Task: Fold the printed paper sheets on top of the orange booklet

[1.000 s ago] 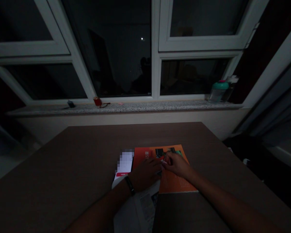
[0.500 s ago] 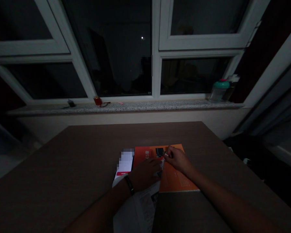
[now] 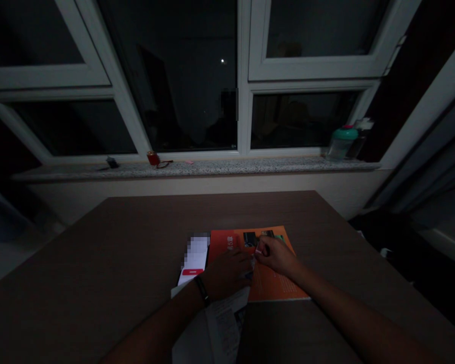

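Orange booklet (image 3: 278, 283), under right hand (image 3: 276, 255), left hand (image 3: 227, 275) across its edge

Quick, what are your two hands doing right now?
Left hand: curled over the orange booklet, can't tell if holding.
Right hand: closed, pinching a small white bit.

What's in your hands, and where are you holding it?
The right hand pinches a small white bit by its end, above an orange booklet; too dark to tell what it is. The left hand rests on the booklet, holding nothing clear.
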`<action>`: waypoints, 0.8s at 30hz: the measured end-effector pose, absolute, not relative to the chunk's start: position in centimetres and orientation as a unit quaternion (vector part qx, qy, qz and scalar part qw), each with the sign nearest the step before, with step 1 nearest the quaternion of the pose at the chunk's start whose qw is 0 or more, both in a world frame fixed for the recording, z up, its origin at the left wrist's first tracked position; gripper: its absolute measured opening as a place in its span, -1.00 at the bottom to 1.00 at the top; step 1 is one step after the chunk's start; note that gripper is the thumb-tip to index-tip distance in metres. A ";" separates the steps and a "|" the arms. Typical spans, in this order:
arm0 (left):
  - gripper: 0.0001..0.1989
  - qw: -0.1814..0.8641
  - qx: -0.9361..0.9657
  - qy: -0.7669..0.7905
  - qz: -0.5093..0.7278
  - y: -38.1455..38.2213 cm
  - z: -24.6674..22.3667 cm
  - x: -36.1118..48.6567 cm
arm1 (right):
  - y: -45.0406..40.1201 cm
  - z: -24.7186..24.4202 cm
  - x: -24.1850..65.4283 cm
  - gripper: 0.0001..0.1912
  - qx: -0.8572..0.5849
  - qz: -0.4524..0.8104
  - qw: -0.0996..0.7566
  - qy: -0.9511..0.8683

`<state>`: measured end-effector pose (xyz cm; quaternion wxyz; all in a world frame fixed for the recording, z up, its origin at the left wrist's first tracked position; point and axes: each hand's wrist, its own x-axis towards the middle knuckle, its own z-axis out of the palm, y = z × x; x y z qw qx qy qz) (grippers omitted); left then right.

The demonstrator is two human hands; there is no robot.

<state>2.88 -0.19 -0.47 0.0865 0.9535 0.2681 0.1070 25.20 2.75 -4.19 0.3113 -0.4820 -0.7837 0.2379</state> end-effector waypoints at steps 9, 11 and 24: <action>-0.73 0.080 0.954 0.267 0.115 -0.2 -0.7 2.8 | 4.2 -3.6 25.9 -0.86 -0.536 0.165 0.335 -0.757; -0.74 0.078 0.953 0.267 0.119 -0.2 -0.9 2.7 | 4.3 -3.7 26.0 -0.86 -0.537 0.168 0.339 -0.754; -0.76 0.085 0.952 0.278 0.100 -0.5 -0.2 2.7 | 3.3 -3.6 26.4 -0.92 -0.540 0.132 0.363 -0.748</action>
